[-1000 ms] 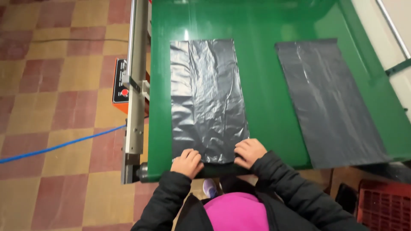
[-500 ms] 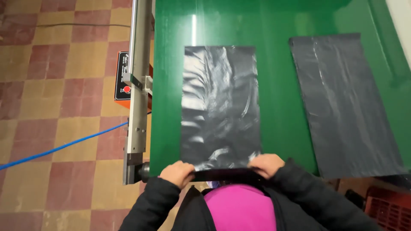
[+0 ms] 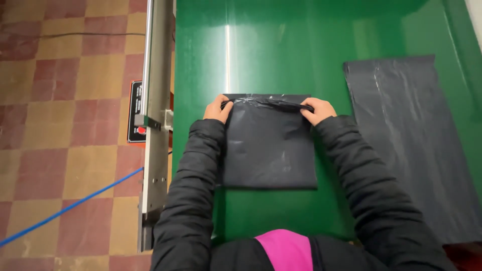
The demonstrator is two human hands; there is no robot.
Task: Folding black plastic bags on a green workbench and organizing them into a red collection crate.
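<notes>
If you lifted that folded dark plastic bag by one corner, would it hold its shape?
Probably not. The folded bag looks thin, wrinkled and glossy, so it would likely droop and unfold. It seems light, and could slide easily on the smooth green table.

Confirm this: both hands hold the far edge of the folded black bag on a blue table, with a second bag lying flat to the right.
Wrong in one respect: the table is green, not blue, as the head view shows. Left hand and right hand do hold the folded black bag; the second bag lies flat to the right.
</notes>
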